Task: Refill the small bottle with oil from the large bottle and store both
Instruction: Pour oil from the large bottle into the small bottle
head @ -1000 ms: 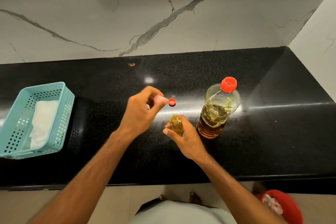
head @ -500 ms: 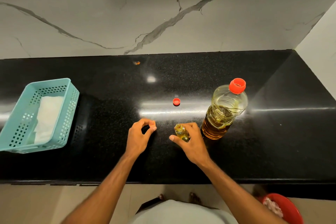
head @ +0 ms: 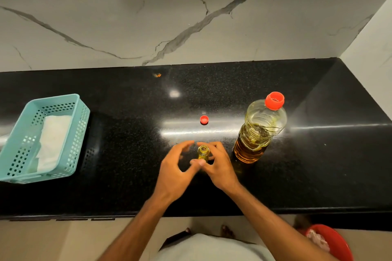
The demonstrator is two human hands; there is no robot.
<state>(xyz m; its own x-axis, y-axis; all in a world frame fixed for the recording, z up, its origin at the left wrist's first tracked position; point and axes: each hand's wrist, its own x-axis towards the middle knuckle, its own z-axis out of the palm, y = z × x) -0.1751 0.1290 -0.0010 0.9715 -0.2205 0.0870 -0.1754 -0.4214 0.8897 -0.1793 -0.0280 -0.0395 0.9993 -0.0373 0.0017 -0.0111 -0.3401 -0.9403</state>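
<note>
the black bench [head: 127,176] carries a teal basket [head: 23,131] at the left with a white cloth [head: 53,140] inside. the large bottle [head: 259,131] stands upright at the right, red cap on. the right hand [head: 218,167] grips the uncapped small bottle [head: 203,152], upright just left of the large one. the left hand [head: 176,171], fingers loosely curved and blurred, touches thumb to thumb beside it, holding nothing. the small red cap [head: 204,119] lies behind, apart.

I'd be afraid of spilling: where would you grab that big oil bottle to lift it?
Probably around the ribbed waist of the large bottle, coming from its open right side. It stands upright with its red cap on, and the hands and small bottle crowd its left.
</note>
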